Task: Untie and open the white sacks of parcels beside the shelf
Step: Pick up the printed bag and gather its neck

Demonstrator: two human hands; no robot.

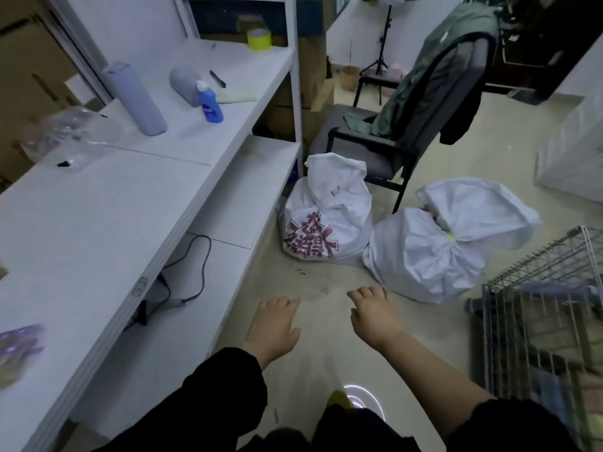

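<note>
Two white sacks stand on the floor beside the white shelf [182, 203]. The left sack [326, 220] carries dark red print and its top is bunched upward. The right sack [434, 252] is gathered at the neck by a yellow tie [450, 237], with loose cloth flaring beyond it. My left hand [272, 324] and my right hand [372, 313] hover over the bare floor short of both sacks, fingers loosely bent, touching nothing.
A black chair [421, 125] draped with clothes stands behind the sacks. A wire cart [535, 314] is at the right. The shelf holds a blue bottle [210, 104], a grey tumbler [137, 99], yellow tape [259, 39] and a clear bag [70, 138]. A black cable [199, 265] lies on the lower shelf.
</note>
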